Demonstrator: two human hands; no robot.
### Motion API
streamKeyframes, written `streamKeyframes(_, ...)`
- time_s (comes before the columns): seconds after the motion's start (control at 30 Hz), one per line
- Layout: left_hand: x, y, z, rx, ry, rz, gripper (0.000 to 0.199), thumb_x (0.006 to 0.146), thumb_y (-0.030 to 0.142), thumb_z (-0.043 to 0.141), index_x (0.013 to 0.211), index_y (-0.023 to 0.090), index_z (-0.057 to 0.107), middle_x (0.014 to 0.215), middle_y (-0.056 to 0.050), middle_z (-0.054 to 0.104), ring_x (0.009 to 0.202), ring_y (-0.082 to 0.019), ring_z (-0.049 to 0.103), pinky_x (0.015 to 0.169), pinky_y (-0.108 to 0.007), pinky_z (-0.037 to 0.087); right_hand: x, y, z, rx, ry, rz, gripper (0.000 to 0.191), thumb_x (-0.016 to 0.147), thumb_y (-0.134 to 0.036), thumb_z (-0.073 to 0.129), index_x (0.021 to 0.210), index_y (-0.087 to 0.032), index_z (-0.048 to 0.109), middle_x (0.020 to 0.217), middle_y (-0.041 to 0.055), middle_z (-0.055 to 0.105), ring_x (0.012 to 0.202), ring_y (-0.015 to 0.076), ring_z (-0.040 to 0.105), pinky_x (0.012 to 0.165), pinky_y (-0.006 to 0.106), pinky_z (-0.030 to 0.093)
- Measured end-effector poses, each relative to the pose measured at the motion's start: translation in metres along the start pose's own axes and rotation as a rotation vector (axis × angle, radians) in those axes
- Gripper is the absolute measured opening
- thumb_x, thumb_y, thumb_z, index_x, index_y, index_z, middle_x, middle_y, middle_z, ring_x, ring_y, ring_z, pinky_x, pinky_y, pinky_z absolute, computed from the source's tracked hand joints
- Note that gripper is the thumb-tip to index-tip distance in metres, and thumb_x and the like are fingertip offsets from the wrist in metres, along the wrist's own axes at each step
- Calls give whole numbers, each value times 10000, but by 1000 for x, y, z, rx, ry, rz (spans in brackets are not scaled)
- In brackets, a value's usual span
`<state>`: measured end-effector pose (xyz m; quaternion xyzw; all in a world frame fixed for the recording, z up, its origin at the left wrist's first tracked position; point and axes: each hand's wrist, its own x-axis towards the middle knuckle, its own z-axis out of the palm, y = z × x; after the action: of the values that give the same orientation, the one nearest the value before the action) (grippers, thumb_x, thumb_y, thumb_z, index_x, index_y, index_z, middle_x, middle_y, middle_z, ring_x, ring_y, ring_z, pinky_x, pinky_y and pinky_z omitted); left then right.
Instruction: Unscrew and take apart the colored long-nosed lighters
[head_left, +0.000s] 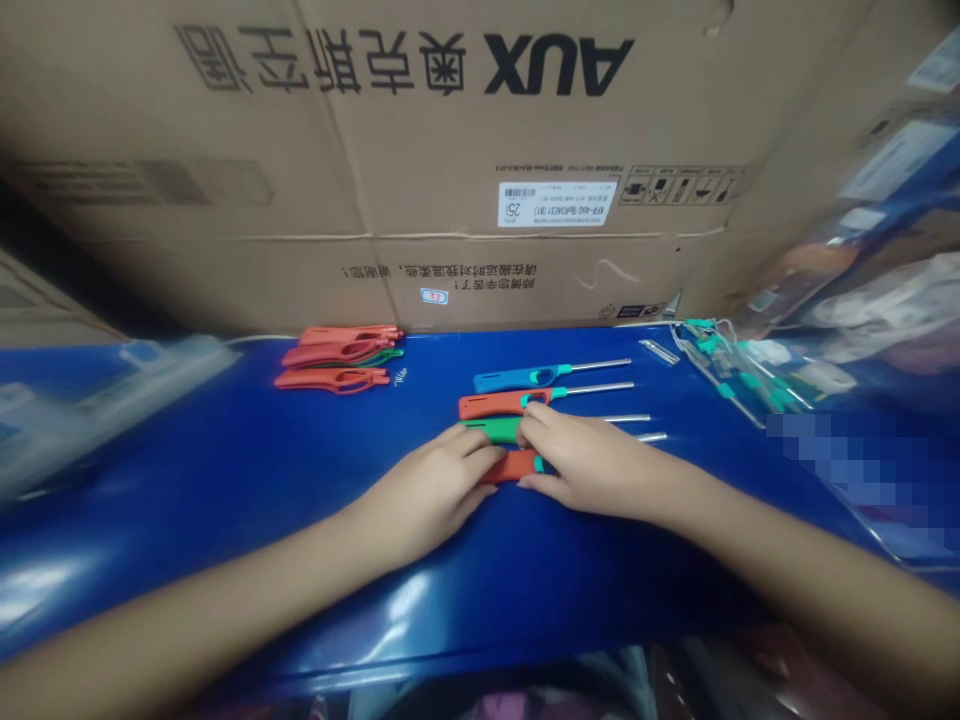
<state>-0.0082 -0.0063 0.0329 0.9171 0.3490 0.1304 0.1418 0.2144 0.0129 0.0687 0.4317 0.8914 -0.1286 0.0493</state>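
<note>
Four lighters would be a row here, so several long-nosed utility lighters lie side by side with their metal tubes pointing right. Farthest is a blue lighter (510, 379), then an orange-red lighter (491, 404) and a green lighter (495, 430). Nearest me is another orange lighter (516, 466). My left hand (442, 475) closes its fingers round that one's handle end. At its trigger end, my right hand (581, 455) is closed on the same lighter, covering part of its tube. Knuckles of both hands overlap the green lighter; whether they touch it, I cannot tell.
Orange and green lighter shells (334, 378) are stacked at the back left. On the right lie teal lighter parts with metal tubes (731, 385) and a few small metal pieces (660, 351). A large cardboard box (420, 140) walls off the back of the blue table (262, 480).
</note>
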Motion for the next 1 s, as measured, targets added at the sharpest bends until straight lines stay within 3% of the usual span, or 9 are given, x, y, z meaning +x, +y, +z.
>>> streamKeyframes(0.17, -17, 0, -8, 23, -15, -88, 263, 995, 165, 493, 1232, 180, 607, 1174, -102, 624, 1085, -263, 563, 974, -445, 516, -6, 12, -3, 18, 39, -100, 425, 812, -446, 788, 1061, -158, 599, 1124, 108, 610, 1053, 290, 601, 876, 409, 509)
streamKeyframes(0.3, -24, -3, -17, 49, -74, -149, 256, 967, 171, 525, 1210, 197, 598, 1154, -91, 606, 1068, -271, 557, 941, -459, 512, -6, 29, 2, 106, 50, -149, 171, 911, -313, 679, 999, -191, 599, 1089, 68, 608, 1004, 236, 601, 835, 365, 502)
streamKeyframes(0.43, -20, -3, -11, 44, -51, -145, 208, 998, 280, 529, 1182, 201, 585, 1148, -87, 605, 1051, -267, 560, 921, -449, 507, -4, 22, 11, 171, 55, -154, 224, 931, -371, 664, 1016, -178, 589, 1075, 68, 611, 966, 223, 610, 812, 352, 507)
streamKeyframes(0.53, -14, -2, -1, 95, -24, -115, 297, 1015, 415, 514, 1199, 191, 577, 1139, -97, 610, 1048, -285, 575, 889, -452, 509, -5, 15, 16, 142, 46, -145, 252, 945, -354, 649, 1079, -149, 588, 1115, 95, 625, 1011, 239, 617, 849, 362, 506)
streamKeyframes(0.63, -13, 0, 0, 111, -82, -71, 364, 1046, 472, 425, 1200, 185, 586, 1096, -96, 617, 977, -269, 617, 803, -399, 517, -7, 10, 16, 51, 54, -171, 267, 973, -367, 603, 1082, -123, 594, 1117, 123, 640, 1028, 260, 617, 868, 379, 486)
streamKeyframes(0.8, -24, 5, -26, -82, -273, -146, 398, 1046, 536, 387, 1167, 228, 608, 1015, -53, 667, 758, -187, 653, 638, -282, 473, -11, 4, 15, 7, -19, -289, 298, 1045, -394, 439, 884, -184, 575, 820, 26, 654, 746, 202, 616, 654, 329, 401)
streamKeyframes(0.9, -37, -2, -50, -125, -363, -212, 396, 1041, 549, 383, 1141, 260, 635, 887, -28, 689, 682, -179, 650, 580, -257, 445, -13, 5, 15, -79, 39, -316, 354, 1056, -433, 394, 878, -186, 573, 788, 29, 649, 709, 206, 603, 623, 330, 350)
streamKeyframes(1.0, -48, -22, -70, -142, -343, -252, 363, 1006, 552, 474, 1111, 281, 691, 789, -3, 690, 605, -150, 641, 539, -222, 442, -13, 15, 12, -129, 116, -293, 346, 1067, -389, 372, 884, -180, 579, 809, 38, 649, 698, 192, 588, 627, 321, 335)
